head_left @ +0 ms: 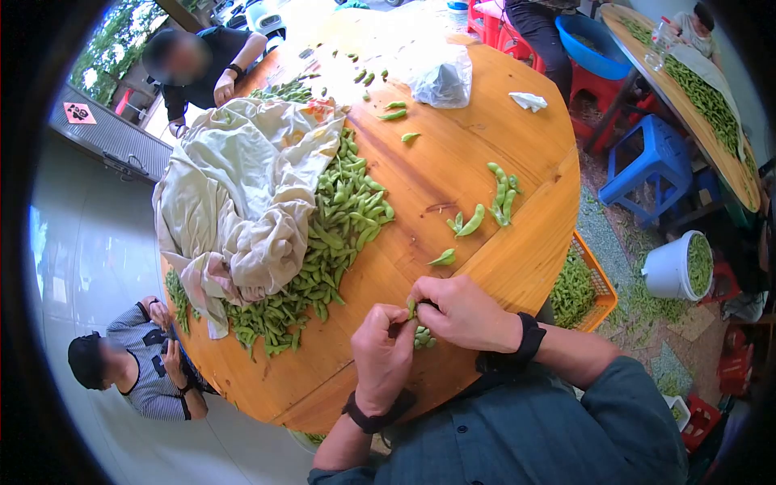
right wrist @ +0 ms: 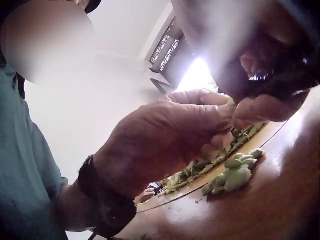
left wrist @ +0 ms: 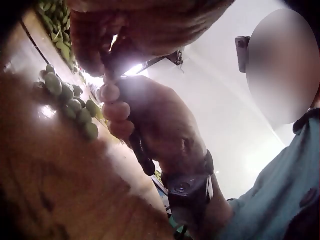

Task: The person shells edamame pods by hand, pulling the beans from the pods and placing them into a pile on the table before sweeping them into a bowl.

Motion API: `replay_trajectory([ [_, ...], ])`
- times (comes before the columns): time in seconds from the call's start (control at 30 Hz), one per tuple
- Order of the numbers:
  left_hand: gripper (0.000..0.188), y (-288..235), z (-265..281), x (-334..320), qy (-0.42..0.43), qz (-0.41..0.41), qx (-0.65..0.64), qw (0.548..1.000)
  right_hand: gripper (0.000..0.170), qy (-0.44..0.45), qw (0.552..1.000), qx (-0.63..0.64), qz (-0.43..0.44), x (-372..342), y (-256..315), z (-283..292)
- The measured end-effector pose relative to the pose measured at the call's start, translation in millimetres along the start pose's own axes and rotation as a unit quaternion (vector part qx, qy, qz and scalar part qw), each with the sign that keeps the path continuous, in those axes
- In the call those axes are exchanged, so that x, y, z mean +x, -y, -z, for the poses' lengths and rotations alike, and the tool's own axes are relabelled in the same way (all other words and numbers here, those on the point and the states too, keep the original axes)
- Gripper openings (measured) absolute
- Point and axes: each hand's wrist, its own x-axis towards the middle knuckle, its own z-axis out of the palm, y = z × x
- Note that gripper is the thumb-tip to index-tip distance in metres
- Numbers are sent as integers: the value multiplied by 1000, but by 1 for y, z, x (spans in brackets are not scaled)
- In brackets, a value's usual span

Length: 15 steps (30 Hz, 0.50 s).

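Note:
Both hands meet above the near table edge, with a small green pod point(head_left: 411, 308) between their fingertips. The left hand point(head_left: 381, 356) pinches the pod with bent fingers; in the right wrist view the left hand point(right wrist: 165, 135) shows from the side. Curled fingers of the right hand point(head_left: 469, 314) grip a dark object point(left wrist: 143, 156), whose end sticks out below them in the left wrist view; its kind is unclear. Just beneath the hands lies a small pile of shelled green beans point(head_left: 423, 336), also seen in the right wrist view as beans point(right wrist: 235, 175) on the wood.
A cloth point(head_left: 242, 194) covers part of a large pod heap point(head_left: 343, 202) on the round table point(head_left: 517, 97). Loose pods point(head_left: 470, 221) and a plastic bag point(head_left: 443, 79) lie further right. Two people sit at the left. An orange crate point(head_left: 598, 283) and white bucket point(head_left: 669, 268) stand on the floor.

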Motion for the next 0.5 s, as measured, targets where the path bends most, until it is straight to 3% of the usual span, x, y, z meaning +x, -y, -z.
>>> replay_trajectory([
  [0.1, 13, -2, 2, 2, 5, -13, -3, 1000, 11, 1, 1000, 5, 16, 1, 2, 2],
  [0.17, 12, -2, 4, 4, 32, 165, -233, 958, 11, 5, 1000, 18, 20, 1, 3, 5],
  [0.2, 12, 0, 7, 5, 33, 164, -233, 958, 11, 15, 999, 19, 23, 2, 3, 7],
  [0.27, 10, 6, 15, 9, 95, 228, -345, 905, 10, 25, 999, 20, 27, 3, 2, 9],
  [0.37, 8, 4, 19, 15, 127, 257, -396, 873, 11, 34, 998, 39, 27, 5, -1, 9],
  [0.43, 6, 1, 18, 15, 111, 258, -360, 890, 13, 84, 986, 128, -65, 6, -4, 10],
  [0.5, 5, 1, 12, 12, 95, 259, -325, 905, 13, 76, 990, 104, -61, 6, -4, 10],
])
